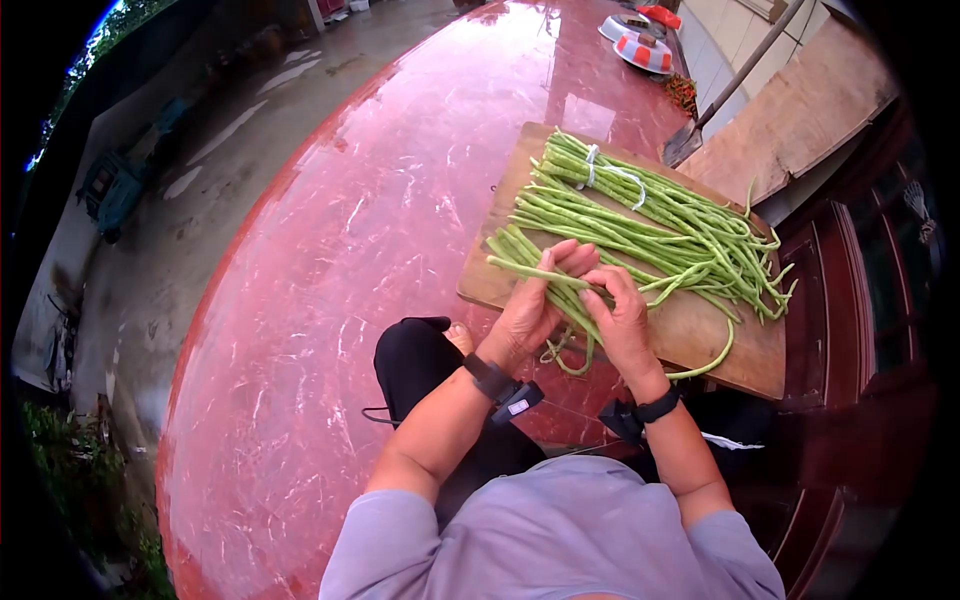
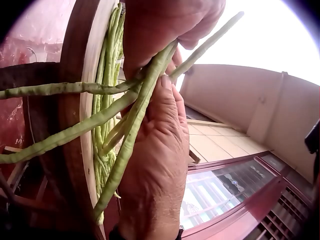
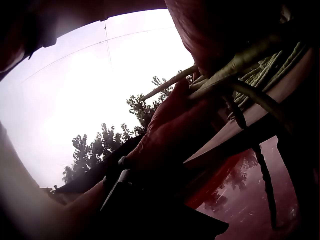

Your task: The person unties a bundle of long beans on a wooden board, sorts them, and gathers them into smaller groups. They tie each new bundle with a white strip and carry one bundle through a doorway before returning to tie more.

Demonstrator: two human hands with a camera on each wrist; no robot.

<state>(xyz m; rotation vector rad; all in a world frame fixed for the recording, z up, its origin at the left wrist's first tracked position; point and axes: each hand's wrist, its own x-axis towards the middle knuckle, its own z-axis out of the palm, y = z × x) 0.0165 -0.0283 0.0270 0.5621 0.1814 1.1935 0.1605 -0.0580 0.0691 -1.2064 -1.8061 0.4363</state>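
My left hand (image 1: 527,318) grips a few long green beans (image 2: 132,132) between thumb and fingers; their ends stick out on both sides. Close beside it, my right hand (image 1: 622,325) pinches the same beans with thumb and bent fingertips. In the left wrist view, the right thumb presses against a bean where several cross, and some hang past the board's edge. Under and beyond both hands lies a wooden board (image 1: 740,358). It carries a loose pile of long beans (image 1: 610,232) and, farther back, a bundle (image 1: 690,208) tied with white string (image 1: 591,166).
The board rests on a glossy red surface (image 1: 330,230). A shovel (image 1: 690,140) and a wooden panel (image 1: 790,110) lean at the right, near dark red doors (image 1: 835,290). Basins (image 1: 643,55) stand at the far end. My bent knee (image 1: 405,355) is left of the board.
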